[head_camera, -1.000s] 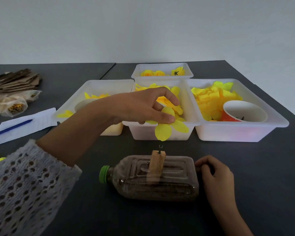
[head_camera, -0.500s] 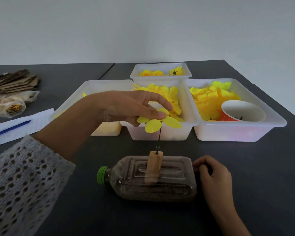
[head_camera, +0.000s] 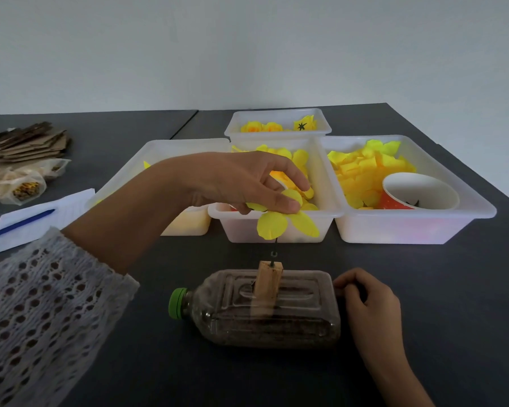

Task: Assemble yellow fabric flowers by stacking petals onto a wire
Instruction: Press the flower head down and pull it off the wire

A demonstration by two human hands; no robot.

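- Head view: the left hand reaches over the dark table, thumb and fingers pinched together on a yellow petal piece, held in the air in front of the middle tub.
- Below the petal piece, a thin wire with a small loop stands up from a wooden block; the petals hang just above its tip.
- The block is set upright in a clear bottle lying on its side, green cap to the left, dark fill inside.
- The right hand rests at the bottle's base end, fingers curled against it; whether they grip it cannot be told.
- Behind: the left tub; the right tub with loose yellow petals and a paper cup; the far tub with finished flowers.
- At left: paper with a blue pen, and a cardboard stack.
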